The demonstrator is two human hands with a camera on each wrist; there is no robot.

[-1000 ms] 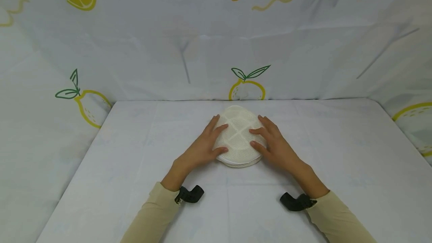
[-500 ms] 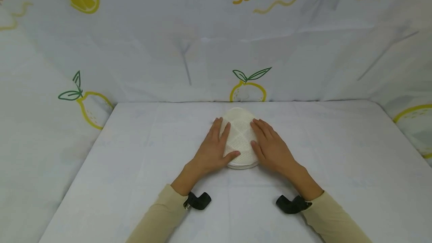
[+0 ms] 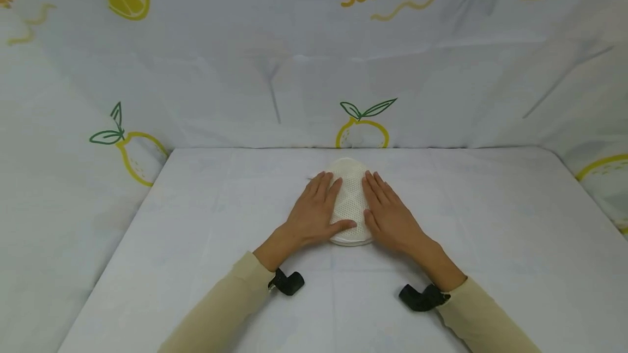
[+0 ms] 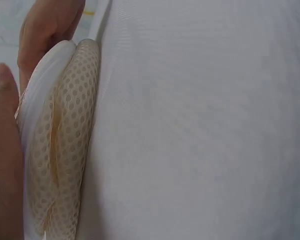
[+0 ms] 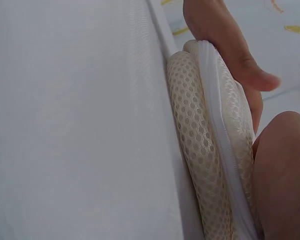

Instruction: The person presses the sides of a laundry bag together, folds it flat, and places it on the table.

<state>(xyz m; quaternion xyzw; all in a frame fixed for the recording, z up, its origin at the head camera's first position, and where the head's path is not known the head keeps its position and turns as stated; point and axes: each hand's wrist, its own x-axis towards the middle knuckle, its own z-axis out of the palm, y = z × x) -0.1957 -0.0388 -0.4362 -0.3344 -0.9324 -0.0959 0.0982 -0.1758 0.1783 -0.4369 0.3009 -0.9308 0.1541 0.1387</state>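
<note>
A white, rounded mesh laundry bag [image 3: 349, 195] lies on the table in the middle of the head view. My left hand [image 3: 316, 211] rests on its left side, fingers straight and thumb stretched across the mesh. On the opposite side my right hand [image 3: 392, 217] lies flat with its fingers together. Both wrist views show the bag from the side, as thick mesh layers with a white band along the edge. The left wrist view has my left hand [image 4: 5, 165] against the bag's top. In the right wrist view my right hand [image 5: 285, 175] presses the bag from above.
A white cloth covers the table [image 3: 221, 200]. Behind it hangs a white curtain [image 3: 221, 86] printed with lemons and lettering. Each wrist wears a small black camera [image 3: 289, 283].
Both hands have come closer together over the bag, and their spread fingers have straightened and flattened. Less of the bag shows between them. The head view has shifted slightly.
</note>
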